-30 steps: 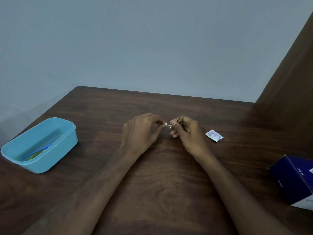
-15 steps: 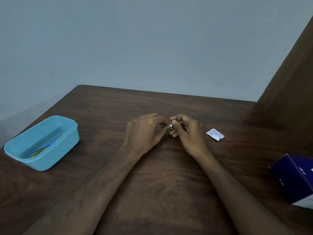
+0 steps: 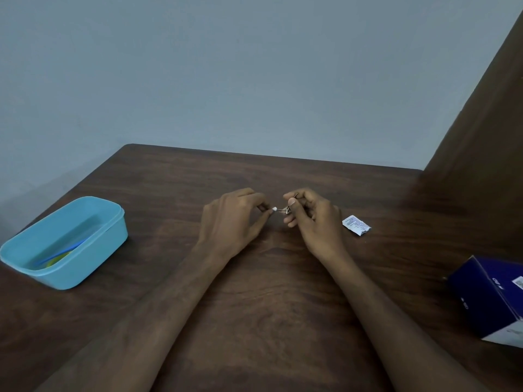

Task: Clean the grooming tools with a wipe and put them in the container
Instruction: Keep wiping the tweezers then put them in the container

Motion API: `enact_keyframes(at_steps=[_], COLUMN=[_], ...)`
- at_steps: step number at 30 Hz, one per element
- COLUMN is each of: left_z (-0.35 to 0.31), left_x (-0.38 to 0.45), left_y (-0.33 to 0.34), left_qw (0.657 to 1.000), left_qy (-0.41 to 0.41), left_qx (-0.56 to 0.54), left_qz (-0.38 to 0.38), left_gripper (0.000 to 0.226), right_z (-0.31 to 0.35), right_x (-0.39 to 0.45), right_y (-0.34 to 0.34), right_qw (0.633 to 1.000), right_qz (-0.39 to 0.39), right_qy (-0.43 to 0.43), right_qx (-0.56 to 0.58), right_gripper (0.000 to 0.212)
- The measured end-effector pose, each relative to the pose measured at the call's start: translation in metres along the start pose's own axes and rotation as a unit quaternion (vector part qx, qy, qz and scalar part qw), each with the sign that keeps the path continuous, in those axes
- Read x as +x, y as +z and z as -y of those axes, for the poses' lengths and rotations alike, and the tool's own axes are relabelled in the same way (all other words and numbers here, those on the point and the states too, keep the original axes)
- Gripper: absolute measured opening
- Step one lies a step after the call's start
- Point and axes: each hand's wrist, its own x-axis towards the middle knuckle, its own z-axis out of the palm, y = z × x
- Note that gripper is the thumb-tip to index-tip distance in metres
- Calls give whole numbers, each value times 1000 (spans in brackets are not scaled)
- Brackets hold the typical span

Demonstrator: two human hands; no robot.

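Over the middle of the dark wooden table [image 3: 271,292], my right hand [image 3: 314,222] pinches a small metal grooming tool [image 3: 284,210] that looks like a nail clipper. Its thin end points left. My left hand [image 3: 232,222] pinches a small white wipe [image 3: 274,209], held at the tip of the tool. A light blue plastic container [image 3: 68,244] stands at the left edge of the table, open, with a blue and a yellow-green tool [image 3: 56,257] lying inside.
A torn white wipe sachet [image 3: 356,225] lies just right of my right hand. A dark blue box [image 3: 492,301] sits at the right edge of the table. A brown wooden panel [image 3: 486,131] rises along the right side, and a grey-blue wall stands behind.
My hands closed together half a second ago and have now drawn slightly apart again, the wipe sliding out to the tool's tip.
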Motion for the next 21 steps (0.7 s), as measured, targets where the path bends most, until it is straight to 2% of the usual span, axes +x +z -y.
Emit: enact_keyframes(at_steps=[4, 8, 13, 16, 21], left_z=[-5, 3, 10, 15, 13], left_x=[-3, 1, 4, 5, 3], left_y=[3, 5, 11, 16, 12], left_qw=[999, 998, 982, 975, 972], left_qy=[50, -67, -180, -189, -159], left_qx=[-9, 6, -62, -117, -173], left_qz=[15, -9, -12, -12, -6], left_gripper=[10, 19, 16, 11, 19], right_z=[1, -2, -7, -5, 0], right_x=[-3, 2, 5, 4, 2], right_y=[3, -2, -5, -4, -1], right_qw=[1000, 999, 998, 998, 996], right_qz=[24, -33, -53, -50, -34], right_qy=[-13, 16, 30, 20, 16], right_qx=[-11, 11, 26, 41, 85], right_gripper=[12, 11, 13, 13, 10])
